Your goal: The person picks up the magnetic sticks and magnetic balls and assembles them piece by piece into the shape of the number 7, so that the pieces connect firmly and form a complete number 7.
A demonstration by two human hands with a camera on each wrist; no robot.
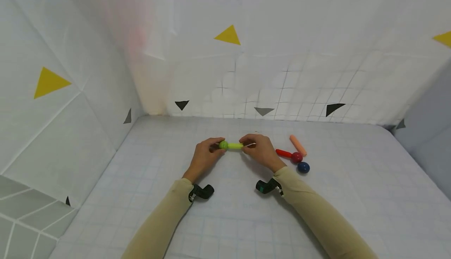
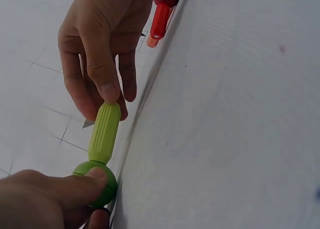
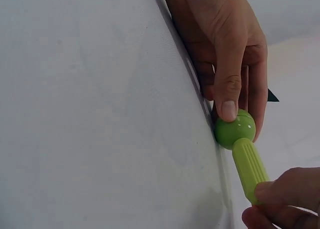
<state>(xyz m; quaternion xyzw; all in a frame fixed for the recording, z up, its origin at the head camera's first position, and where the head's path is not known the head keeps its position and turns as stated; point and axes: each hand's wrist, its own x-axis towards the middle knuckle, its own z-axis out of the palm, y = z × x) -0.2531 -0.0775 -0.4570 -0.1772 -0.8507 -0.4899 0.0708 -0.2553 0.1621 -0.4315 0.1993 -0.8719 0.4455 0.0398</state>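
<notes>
A round green ball [image 2: 103,190] and a lime-green ribbed handle [image 2: 104,134] meet end to end, together looking like a small toy maraca. Whether the two are joined or only touching, I cannot tell. My left hand [image 1: 205,154] pinches the ball between thumb and fingers, with the thumb pressed on its near side. At the other end, my right hand [image 1: 260,149] grips the handle's tip between thumb and fingertips. Both pieces lie in line, level in the head view, just over the white table [image 1: 225,220]. The fingers hide parts of each piece.
Right of my right hand lie a red handle [image 1: 284,153] against a dark red ball [image 1: 297,157], an orange handle [image 1: 298,145] and a dark blue ball [image 1: 303,168]. A white wall sheet [image 1: 201,79] with triangle markers rises behind the table.
</notes>
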